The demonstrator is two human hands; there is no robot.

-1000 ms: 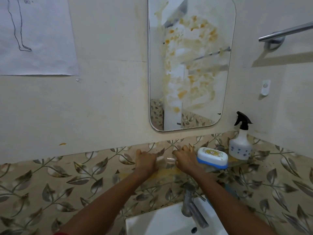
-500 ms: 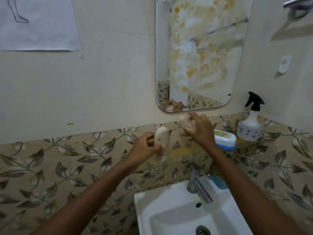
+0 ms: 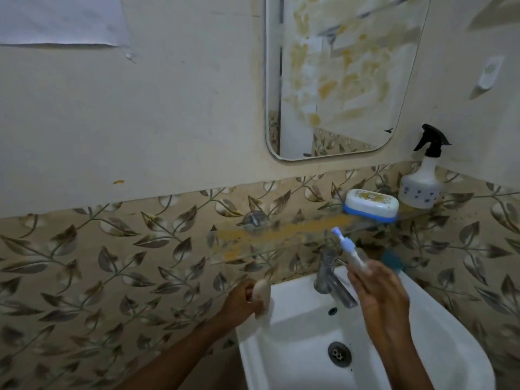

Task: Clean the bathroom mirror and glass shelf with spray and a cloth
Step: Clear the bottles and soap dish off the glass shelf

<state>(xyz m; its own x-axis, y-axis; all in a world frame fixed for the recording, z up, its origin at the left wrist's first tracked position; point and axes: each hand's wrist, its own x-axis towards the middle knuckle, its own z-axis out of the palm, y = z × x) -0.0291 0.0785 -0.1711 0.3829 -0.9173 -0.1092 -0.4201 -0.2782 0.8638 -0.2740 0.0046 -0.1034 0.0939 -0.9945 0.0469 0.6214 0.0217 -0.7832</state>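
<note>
The wall mirror [image 3: 337, 80] is smeared with yellow-brown stains. Below it the glass shelf [image 3: 281, 235] carries an orange-yellow smear along its length. On the shelf's right end stand a white spray bottle with a black trigger [image 3: 421, 187] and a white and blue soap box [image 3: 371, 205]. My left hand [image 3: 242, 302] grips a small cream bottle [image 3: 262, 299] at the sink's left rim. My right hand [image 3: 377, 294] holds a small clear pump bottle with a blue top [image 3: 349, 249] above the tap. I see no cloth.
A white sink [image 3: 422, 333] with a chrome tap [image 3: 329, 277] sits under the shelf. A blue object [image 3: 392, 260] is partly hidden behind my right hand. A chrome shelf bracket [image 3: 254, 219] is on the leaf-patterned tiles. Paper [image 3: 62, 21] hangs top left.
Both hands lifted bottles off the shelf and came down toward the sink. The left hand moved to the sink's left rim; the right hand is now over the tap. The view tilted down.
</note>
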